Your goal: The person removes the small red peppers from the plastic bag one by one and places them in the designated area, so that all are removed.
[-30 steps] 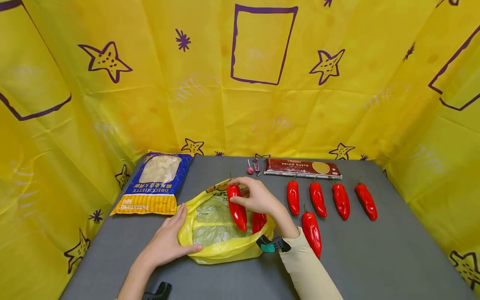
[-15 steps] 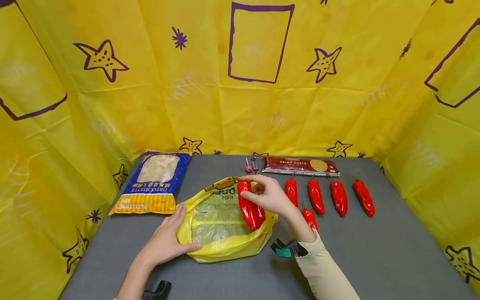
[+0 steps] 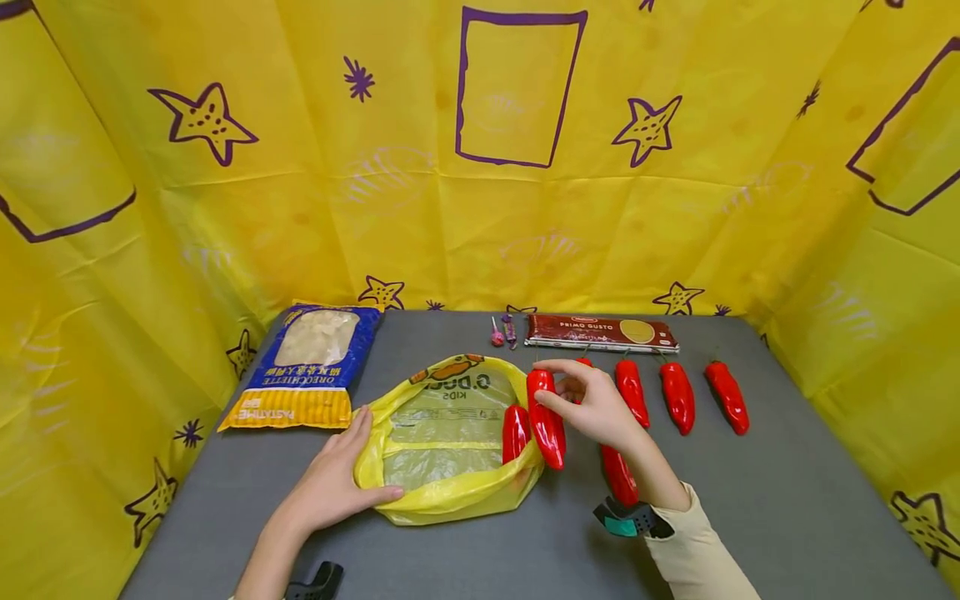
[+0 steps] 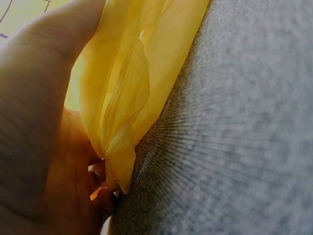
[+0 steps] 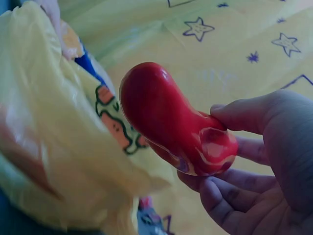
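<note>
My right hand (image 3: 592, 404) pinches a red chili pepper (image 3: 546, 421) between thumb and fingers, beside the right rim of a yellow plastic bag (image 3: 450, 500). In the right wrist view this chili pepper (image 5: 166, 117) points its rounded end toward the bag (image 5: 54, 122). The bag's mouth gapes, with another red pepper (image 3: 515, 433) inside at its right. At the bag's left side, my left hand (image 3: 333, 483) holds the rim, its thumb over the front edge. The left wrist view has the gathered plastic (image 4: 127, 98) between thumb and fingers; the fingertips are partly hidden.
Several red peppers (image 3: 677, 398) lie to the right on the grey table (image 3: 810, 517), some partly behind my right hand. A blue pasta bag (image 3: 307, 362) lies left, a maroon spaghetti pack (image 3: 603, 332) at the back. Two small candies (image 3: 498, 335) lie beside it. Yellow cloth (image 3: 420, 225) encloses the table.
My right hand has carried its pepper rightward, from over the bag's mouth to outside its right rim. The pepper inside the bag now shows more fully. My left hand keeps its place.
</note>
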{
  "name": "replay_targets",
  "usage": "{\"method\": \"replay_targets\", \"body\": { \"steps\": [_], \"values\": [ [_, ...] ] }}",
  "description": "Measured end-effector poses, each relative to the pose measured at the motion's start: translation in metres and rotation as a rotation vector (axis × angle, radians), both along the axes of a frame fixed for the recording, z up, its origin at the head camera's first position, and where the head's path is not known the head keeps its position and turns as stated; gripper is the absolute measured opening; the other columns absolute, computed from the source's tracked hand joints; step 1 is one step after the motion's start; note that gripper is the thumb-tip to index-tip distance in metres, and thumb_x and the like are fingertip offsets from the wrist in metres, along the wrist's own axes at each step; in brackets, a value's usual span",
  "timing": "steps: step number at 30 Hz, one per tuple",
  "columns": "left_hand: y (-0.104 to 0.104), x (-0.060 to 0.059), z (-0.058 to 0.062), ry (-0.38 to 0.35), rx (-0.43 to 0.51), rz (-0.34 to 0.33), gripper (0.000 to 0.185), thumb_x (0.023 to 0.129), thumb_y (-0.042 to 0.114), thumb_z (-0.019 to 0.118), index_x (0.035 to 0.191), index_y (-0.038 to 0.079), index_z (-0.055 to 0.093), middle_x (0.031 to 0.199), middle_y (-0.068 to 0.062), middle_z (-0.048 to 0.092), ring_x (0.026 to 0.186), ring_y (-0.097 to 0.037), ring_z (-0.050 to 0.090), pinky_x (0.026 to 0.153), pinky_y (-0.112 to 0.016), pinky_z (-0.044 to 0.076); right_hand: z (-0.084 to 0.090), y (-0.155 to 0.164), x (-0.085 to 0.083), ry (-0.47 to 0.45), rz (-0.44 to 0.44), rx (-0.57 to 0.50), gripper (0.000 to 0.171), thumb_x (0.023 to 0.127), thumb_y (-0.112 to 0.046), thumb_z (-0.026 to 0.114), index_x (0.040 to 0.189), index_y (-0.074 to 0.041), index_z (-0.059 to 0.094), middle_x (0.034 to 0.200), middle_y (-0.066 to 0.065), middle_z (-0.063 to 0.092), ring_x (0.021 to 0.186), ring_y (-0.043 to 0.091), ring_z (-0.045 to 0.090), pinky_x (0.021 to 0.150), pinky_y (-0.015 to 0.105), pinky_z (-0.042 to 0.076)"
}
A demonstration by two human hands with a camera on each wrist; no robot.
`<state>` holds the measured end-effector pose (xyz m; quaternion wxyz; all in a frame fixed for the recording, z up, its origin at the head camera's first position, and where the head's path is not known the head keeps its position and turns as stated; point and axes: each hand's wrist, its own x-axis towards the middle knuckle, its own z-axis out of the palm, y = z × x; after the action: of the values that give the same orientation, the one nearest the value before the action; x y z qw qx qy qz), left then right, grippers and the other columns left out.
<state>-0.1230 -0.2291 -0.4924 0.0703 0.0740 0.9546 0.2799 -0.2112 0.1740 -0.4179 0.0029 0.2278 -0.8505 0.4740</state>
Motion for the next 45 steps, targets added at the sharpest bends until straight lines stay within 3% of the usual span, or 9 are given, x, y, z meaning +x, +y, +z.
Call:
{"method": "replay_targets", "body": {
  "steps": [5,22,29,31,34,36,40,42,45],
  "values": [
    [-0.001,0.002,0.001,-0.007,0.004,0.006,0.133,0.08,0.076,0.078,0.171,0.006,0.011,0.178,-0.018,0.008,0.152,-0.062,0.021,0.115,-0.079,0.029,-0.008,0.023,0.008,-0.01,-0.062,0.022,0.043,0.095,-0.023,0.082,0.134,-0.01,0.072,0.094,0.005,0.07,0.079,0.018,0.063,0.068,0.027,0.055],
    [-0.001,0.003,-0.002,-0.012,-0.01,0.006,0.134,0.079,0.077,0.078,0.17,0.005,0.011,0.177,-0.019,0.009,0.152,-0.061,0.024,0.114,-0.079,0.03,-0.023,0.111,0.038,0.051,-0.232,0.078,0.041,0.098,-0.016,0.078,0.137,-0.009,0.07,0.127,0.01,0.07,0.087,0.011,0.064,0.074,0.024,0.057],
    [-0.001,0.002,-0.001,-0.016,-0.008,0.006,0.135,0.078,0.077,0.078,0.17,0.005,0.011,0.177,-0.019,0.009,0.152,-0.061,0.023,0.115,-0.079,0.03,-0.031,0.146,0.047,-0.004,-0.267,0.064,0.042,0.099,-0.018,0.077,0.139,-0.01,0.068,0.122,-0.009,0.068,0.079,0.014,0.07,0.067,0.028,0.059],
    [-0.001,0.001,-0.001,-0.016,-0.008,0.007,0.135,0.078,0.077,0.078,0.171,0.006,0.011,0.177,-0.019,0.009,0.152,-0.061,0.024,0.115,-0.078,0.03,-0.034,0.154,0.047,-0.036,-0.275,0.056,0.043,0.099,-0.019,0.077,0.139,-0.008,0.067,0.12,-0.015,0.068,0.077,0.015,0.072,0.067,0.029,0.06],
    [-0.001,0.001,-0.001,-0.012,-0.009,0.007,0.135,0.078,0.077,0.078,0.171,0.006,0.011,0.177,-0.019,0.009,0.152,-0.061,0.024,0.114,-0.078,0.03,-0.04,0.162,0.047,-0.087,-0.279,0.054,0.045,0.099,-0.019,0.077,0.14,-0.004,0.065,0.115,-0.012,0.071,0.074,0.014,0.074,0.066,0.029,0.058],
    [-0.001,0.0,-0.001,-0.01,-0.009,0.007,0.135,0.078,0.077,0.079,0.171,0.006,0.011,0.177,-0.019,0.01,0.152,-0.061,0.024,0.114,-0.078,0.031,-0.044,0.166,0.047,-0.123,-0.28,0.062,0.047,0.099,-0.021,0.078,0.141,-0.003,0.064,0.099,-0.007,0.071,0.065,0.013,0.069,0.058,0.027,0.053],
    [0.0,0.001,-0.001,-0.009,-0.007,0.007,0.135,0.078,0.076,0.079,0.171,0.006,0.011,0.177,-0.019,0.01,0.152,-0.061,0.024,0.114,-0.079,0.03,-0.054,0.171,0.045,-0.187,-0.282,0.072,0.048,0.099,-0.023,0.077,0.141,-0.006,0.065,0.064,-0.004,0.049,0.047,0.012,0.047,0.045,0.03,0.039],
    [0.0,0.001,0.0,-0.009,-0.005,0.006,0.135,0.078,0.076,0.079,0.171,0.006,0.011,0.177,-0.018,0.01,0.152,-0.061,0.025,0.114,-0.078,0.031,-0.058,0.173,0.045,-0.213,-0.287,0.079,0.048,0.099,-0.024,0.077,0.142,-0.008,0.065,0.057,-0.005,0.037,0.045,0.01,0.039,0.043,0.029,0.037],
    [0.001,0.001,-0.001,-0.002,-0.005,0.004,0.134,0.078,0.076,0.079,0.17,0.005,0.012,0.177,-0.018,0.011,0.152,-0.06,0.026,0.114,-0.078,0.032,-0.064,0.176,0.046,-0.234,-0.284,0.082,0.048,0.099,-0.024,0.077,0.143,-0.008,0.065,0.057,-0.005,0.035,0.044,0.01,0.038,0.044,0.029,0.037]
  ]
}}
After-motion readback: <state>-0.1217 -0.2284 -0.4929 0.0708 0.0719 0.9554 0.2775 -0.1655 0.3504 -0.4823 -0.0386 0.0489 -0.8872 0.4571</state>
